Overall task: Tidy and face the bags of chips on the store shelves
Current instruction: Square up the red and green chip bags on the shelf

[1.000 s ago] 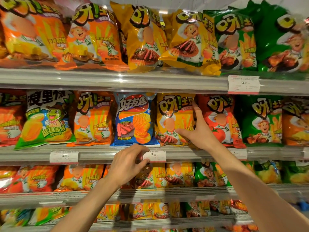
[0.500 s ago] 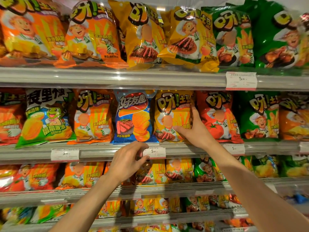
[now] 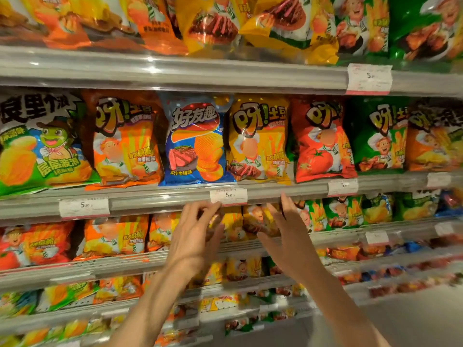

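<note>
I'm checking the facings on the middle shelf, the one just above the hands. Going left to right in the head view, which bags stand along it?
Frog-mascot green bag → orange bag → blue bag → yellow bag → red tomato bag → green bag → orange bag at the right edge.

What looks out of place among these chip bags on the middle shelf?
The blue bag stands alone between the orange bag and the yellow bag, a different brand from its neighbours. The green frog bag at the far left leans askew.
</note>
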### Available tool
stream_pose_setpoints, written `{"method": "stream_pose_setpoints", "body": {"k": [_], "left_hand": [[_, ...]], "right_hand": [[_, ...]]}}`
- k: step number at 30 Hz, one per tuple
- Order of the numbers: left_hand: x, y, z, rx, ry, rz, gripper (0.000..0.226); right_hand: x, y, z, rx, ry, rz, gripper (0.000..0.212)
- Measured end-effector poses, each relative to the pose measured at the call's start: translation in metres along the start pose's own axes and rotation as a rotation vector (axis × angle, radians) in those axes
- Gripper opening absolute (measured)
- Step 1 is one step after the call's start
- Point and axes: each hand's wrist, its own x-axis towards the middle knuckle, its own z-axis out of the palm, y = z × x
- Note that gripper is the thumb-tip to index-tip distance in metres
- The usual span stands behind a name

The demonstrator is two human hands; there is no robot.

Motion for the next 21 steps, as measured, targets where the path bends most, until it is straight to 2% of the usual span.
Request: {"method": "stream_pose_setpoints", "body": {"k": [3, 6, 9, 13, 17, 21], "left_hand": [[-0.024, 0.004, 0.014, -0.170, -0.062, -0.215, 0.054], [-0.054, 0.008, 0.026, -0.114, -0.185, -0.148, 0.047], [-0.069, 0.015, 0.039, -0.058, -0.281, -0.249, 0.045], [-0.068, 0.039, 0.066, -0.009, -0.300, -0.336, 0.046], [-0.049, 0.080, 0.102, -0.010, -0.215, -0.448, 0.046], [-0.024, 0.133, 0.141, -0.002, -0.180, -0.482, 0.046]], "right_hand": [[-0.038, 0.016, 0.015, 0.028, -0.224, 0.115, 0.071], [-0.065, 0.033, 0.020, 0.087, -0.291, 0.169, 0.056], [-0.079, 0.060, 0.018, 0.116, -0.338, 0.205, 0.056], [-0.082, 0.108, 0.004, 0.175, -0.338, 0.271, 0.052], [-0.069, 0.170, -0.018, 0.199, -0.272, 0.265, 0.048], [-0.049, 0.236, -0.057, 0.184, -0.239, 0.218, 0.042]]}}
